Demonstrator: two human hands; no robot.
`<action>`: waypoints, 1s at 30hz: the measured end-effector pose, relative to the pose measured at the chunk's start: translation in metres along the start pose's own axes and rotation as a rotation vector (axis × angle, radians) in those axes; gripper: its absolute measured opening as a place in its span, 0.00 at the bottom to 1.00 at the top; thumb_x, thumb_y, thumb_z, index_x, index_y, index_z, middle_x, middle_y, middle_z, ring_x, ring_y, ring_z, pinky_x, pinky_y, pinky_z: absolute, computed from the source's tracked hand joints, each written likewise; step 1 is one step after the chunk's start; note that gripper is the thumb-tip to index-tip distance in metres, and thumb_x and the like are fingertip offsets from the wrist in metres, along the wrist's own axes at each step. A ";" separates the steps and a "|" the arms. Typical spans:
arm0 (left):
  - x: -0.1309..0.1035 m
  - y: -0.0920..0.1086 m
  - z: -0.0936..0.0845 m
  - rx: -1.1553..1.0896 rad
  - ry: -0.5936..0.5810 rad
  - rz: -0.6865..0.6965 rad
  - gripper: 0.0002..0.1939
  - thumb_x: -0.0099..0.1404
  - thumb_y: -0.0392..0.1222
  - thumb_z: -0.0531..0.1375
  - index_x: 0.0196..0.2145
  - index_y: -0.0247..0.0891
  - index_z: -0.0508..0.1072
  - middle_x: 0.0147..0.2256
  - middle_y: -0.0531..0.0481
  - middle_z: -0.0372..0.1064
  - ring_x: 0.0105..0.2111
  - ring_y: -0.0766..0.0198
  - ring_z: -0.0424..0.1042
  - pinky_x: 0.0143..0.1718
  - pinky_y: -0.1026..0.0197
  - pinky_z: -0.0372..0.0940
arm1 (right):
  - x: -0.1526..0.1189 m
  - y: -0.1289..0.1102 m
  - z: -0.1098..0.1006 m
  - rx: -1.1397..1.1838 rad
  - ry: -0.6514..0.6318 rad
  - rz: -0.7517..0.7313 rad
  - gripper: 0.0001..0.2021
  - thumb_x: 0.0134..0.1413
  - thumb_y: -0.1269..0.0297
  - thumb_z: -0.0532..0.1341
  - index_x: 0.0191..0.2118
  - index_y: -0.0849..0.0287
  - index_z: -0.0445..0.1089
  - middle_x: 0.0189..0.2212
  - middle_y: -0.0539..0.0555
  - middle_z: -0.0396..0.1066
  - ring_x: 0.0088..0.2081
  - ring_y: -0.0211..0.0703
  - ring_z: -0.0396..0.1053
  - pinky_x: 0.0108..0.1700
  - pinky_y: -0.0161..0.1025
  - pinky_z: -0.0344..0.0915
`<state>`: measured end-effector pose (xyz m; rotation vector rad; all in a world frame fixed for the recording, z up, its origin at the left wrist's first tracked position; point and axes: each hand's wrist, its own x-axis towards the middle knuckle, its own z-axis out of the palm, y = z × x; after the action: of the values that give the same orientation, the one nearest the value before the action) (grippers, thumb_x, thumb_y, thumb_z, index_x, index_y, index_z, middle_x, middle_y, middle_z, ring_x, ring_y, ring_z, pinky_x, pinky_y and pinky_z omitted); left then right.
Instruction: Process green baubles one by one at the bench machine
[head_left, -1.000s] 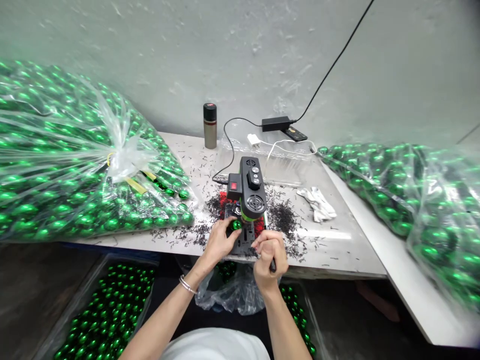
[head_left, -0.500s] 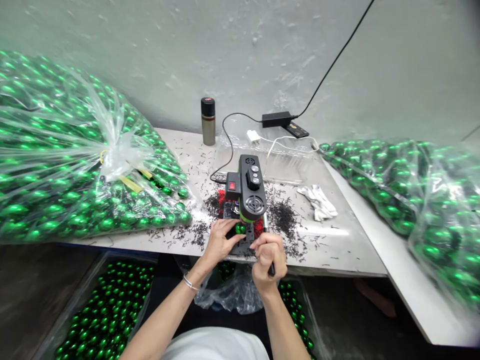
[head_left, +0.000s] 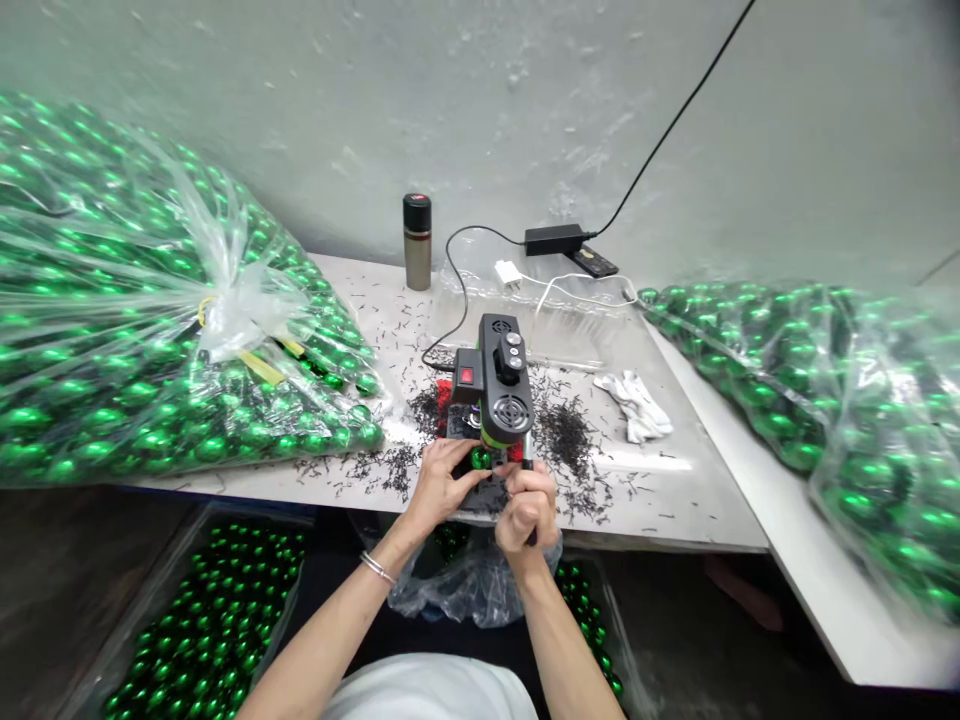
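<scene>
My left hand (head_left: pixel 436 487) pinches a shiny green ball (head_left: pixel 481 458) between thumb and fingers, just under the front end of a black device (head_left: pixel 495 390). The device has round fan grilles and a red switch (head_left: pixel 466 375). To its right, my right hand (head_left: pixel 526 512) is closed around a black-handled metal rod (head_left: pixel 528 450); whether the rod joins the device I cannot tell. My right fingertips are close to the ball. Red material (head_left: pixel 444 394) shows beneath the device. Small black pieces (head_left: pixel 564 432) lie scattered on both sides.
A large clear bag of green balls (head_left: pixel 150 330) fills the left side, and another bag (head_left: pixel 795 370) lies at right. A bottle (head_left: pixel 417 243), a power adapter (head_left: pixel 553 239), a white charger (head_left: pixel 508 273) and a white glove (head_left: pixel 636 405) rest on the table (head_left: pixel 697 505). More balls (head_left: pixel 210 620) sit below.
My right hand has moved slightly left and inward with the black-handled rod, closer to the ball. My left hand keeps its pinch on the green ball.
</scene>
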<state>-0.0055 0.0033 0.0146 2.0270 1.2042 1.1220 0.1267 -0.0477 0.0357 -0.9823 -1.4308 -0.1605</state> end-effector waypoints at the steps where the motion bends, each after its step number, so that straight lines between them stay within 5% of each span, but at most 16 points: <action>1: 0.000 0.000 0.000 -0.002 -0.001 0.003 0.15 0.65 0.45 0.68 0.48 0.40 0.78 0.44 0.43 0.79 0.45 0.52 0.74 0.50 0.48 0.66 | 0.002 0.001 -0.001 -0.009 -0.037 -0.043 0.16 0.71 0.64 0.46 0.29 0.54 0.59 0.29 0.47 0.64 0.31 0.37 0.70 0.46 0.46 0.70; 4: 0.002 -0.001 0.001 0.001 0.002 0.011 0.15 0.65 0.46 0.68 0.48 0.40 0.78 0.44 0.43 0.79 0.45 0.52 0.75 0.50 0.47 0.66 | 0.012 -0.001 -0.006 -0.026 -0.107 -0.125 0.15 0.70 0.66 0.47 0.29 0.55 0.59 0.29 0.47 0.64 0.31 0.36 0.70 0.42 0.43 0.69; 9: 0.000 -0.001 0.001 0.032 0.053 0.048 0.16 0.64 0.45 0.68 0.48 0.39 0.78 0.45 0.42 0.79 0.45 0.51 0.75 0.50 0.47 0.67 | 0.046 -0.027 -0.014 0.042 -0.003 0.039 0.15 0.67 0.70 0.49 0.27 0.55 0.60 0.28 0.48 0.65 0.30 0.37 0.68 0.36 0.40 0.66; 14: -0.045 0.014 -0.010 0.102 0.079 0.211 0.18 0.71 0.44 0.60 0.56 0.38 0.72 0.48 0.40 0.77 0.49 0.51 0.74 0.53 0.46 0.65 | 0.072 -0.046 -0.020 0.084 -0.039 0.189 0.14 0.66 0.71 0.52 0.26 0.56 0.61 0.27 0.49 0.64 0.29 0.37 0.65 0.31 0.37 0.63; 19: -0.079 0.011 -0.028 0.153 -0.018 0.313 0.24 0.71 0.53 0.58 0.60 0.39 0.69 0.52 0.38 0.75 0.52 0.50 0.73 0.53 0.46 0.66 | 0.053 -0.040 -0.015 0.078 0.013 0.207 0.15 0.66 0.70 0.52 0.25 0.56 0.61 0.27 0.49 0.65 0.28 0.37 0.67 0.30 0.37 0.64; 24: -0.002 -0.023 -0.085 0.363 0.253 -0.039 0.16 0.74 0.42 0.52 0.48 0.36 0.77 0.48 0.37 0.76 0.51 0.48 0.72 0.55 0.44 0.64 | 0.041 -0.034 -0.009 0.109 0.060 0.208 0.16 0.66 0.71 0.52 0.24 0.57 0.60 0.27 0.48 0.64 0.27 0.36 0.67 0.29 0.37 0.64; 27: 0.055 -0.040 -0.120 0.547 0.171 -0.354 0.15 0.70 0.35 0.54 0.48 0.31 0.77 0.49 0.31 0.75 0.53 0.42 0.70 0.57 0.41 0.61 | 0.040 -0.034 -0.008 0.122 0.076 0.224 0.16 0.67 0.71 0.52 0.24 0.57 0.60 0.27 0.48 0.64 0.27 0.35 0.67 0.29 0.36 0.64; 30: 0.087 -0.050 -0.131 0.492 0.061 -0.536 0.14 0.66 0.38 0.60 0.47 0.31 0.77 0.47 0.29 0.75 0.54 0.36 0.70 0.57 0.42 0.60 | 0.040 -0.035 -0.008 0.119 0.082 0.231 0.16 0.67 0.71 0.52 0.24 0.57 0.61 0.28 0.48 0.64 0.27 0.35 0.67 0.29 0.36 0.64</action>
<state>-0.1175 0.1072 0.0781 1.8108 2.0554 0.6683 0.1185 -0.0559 0.0881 -1.0224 -1.2283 0.0535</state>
